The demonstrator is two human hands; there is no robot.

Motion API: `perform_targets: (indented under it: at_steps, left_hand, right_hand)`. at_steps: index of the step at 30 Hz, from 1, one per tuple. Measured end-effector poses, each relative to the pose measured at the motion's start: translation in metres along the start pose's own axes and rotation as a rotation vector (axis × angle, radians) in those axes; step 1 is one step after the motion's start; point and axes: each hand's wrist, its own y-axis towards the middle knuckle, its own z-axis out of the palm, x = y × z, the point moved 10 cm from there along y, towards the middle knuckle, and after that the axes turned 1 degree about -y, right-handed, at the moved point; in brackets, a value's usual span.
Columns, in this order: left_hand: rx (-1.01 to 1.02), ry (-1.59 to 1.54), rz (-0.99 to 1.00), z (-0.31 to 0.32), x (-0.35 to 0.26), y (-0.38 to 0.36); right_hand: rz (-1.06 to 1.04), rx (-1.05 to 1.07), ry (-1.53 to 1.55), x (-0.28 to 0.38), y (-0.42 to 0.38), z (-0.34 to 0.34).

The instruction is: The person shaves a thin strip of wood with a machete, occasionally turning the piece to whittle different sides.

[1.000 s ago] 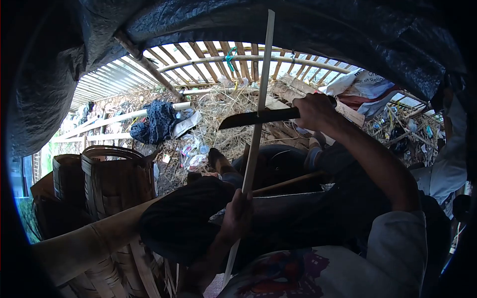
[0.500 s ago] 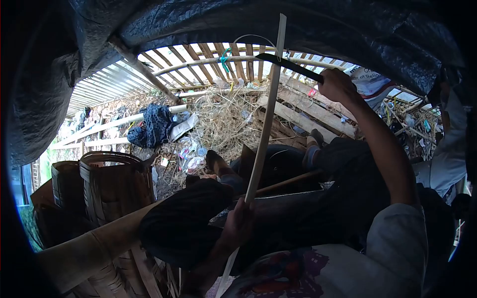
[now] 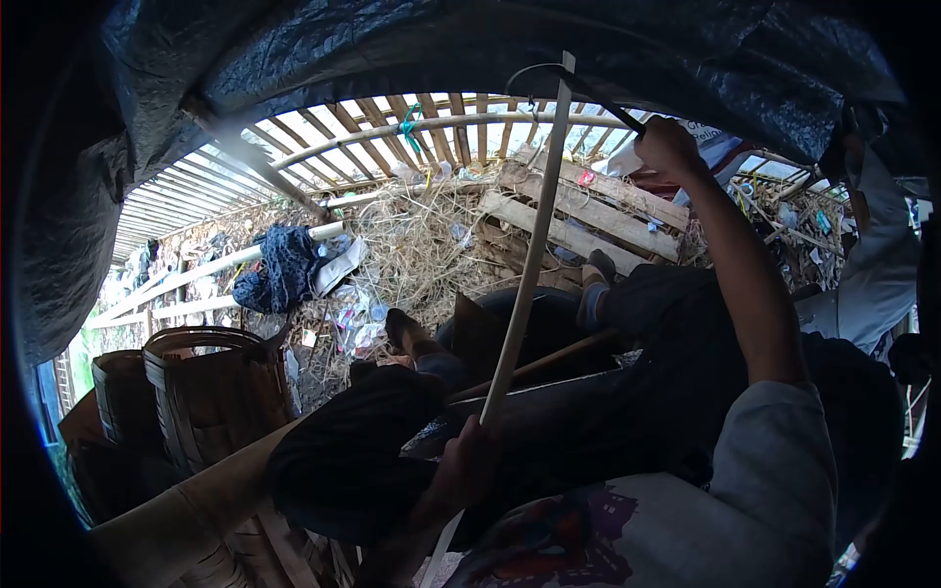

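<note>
The left hand [image 3: 469, 461] is closed around the lower part of a long pale strip [image 3: 529, 279], its fingers wrapped on it in front of the person's body. The strip stands tilted, its lower end beside the printed shirt [image 3: 627, 529] and its top reaching up against the dark tarp [image 3: 470, 44]. The right hand [image 3: 668, 149] is clamped on the handle of a dark knife [image 3: 606, 103], whose blade meets the strip near its top; a thin curl [image 3: 534, 69] arches out to the left there. Whether the blade cuts into the strip is too dark to tell. At the lower left, a thick bamboo pole [image 3: 186, 502] slants up to 1 knee, with brown woven baskets [image 3: 221, 392] beside it. Beyond the 2 feet lie dry straw [image 3: 431, 235], wooden slats [image 3: 593, 211] and a bundled dark cloth [image 3: 279, 263], with a slatted fence [image 3: 446, 129] behind
</note>
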Motion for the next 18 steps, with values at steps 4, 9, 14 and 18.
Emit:
perform_targets:
  at_steps: [4, 9, 14, 18]
  left_hand:
    - [0.031, 0.016, -0.119, 0.003, -0.002, 0.002]
    - [0.008, 0.002, -0.046, -0.003, -0.003, 0.005]
    - [-0.008, -0.037, -0.008, -0.007, 0.009, 0.007]
    - [0.039, -0.001, -0.068, 0.0, 0.013, 0.008]
  right_hand:
    - [-0.014, -0.122, -0.059, -0.015, 0.006, -0.01]
    - [0.016, 0.034, -0.007, -0.001, 0.007, -0.005]
    - [-0.281, -0.034, -0.037, 0.052, -0.015, -0.014]
    - [-0.092, -0.009, -0.043, 0.034, 0.006, -0.005]
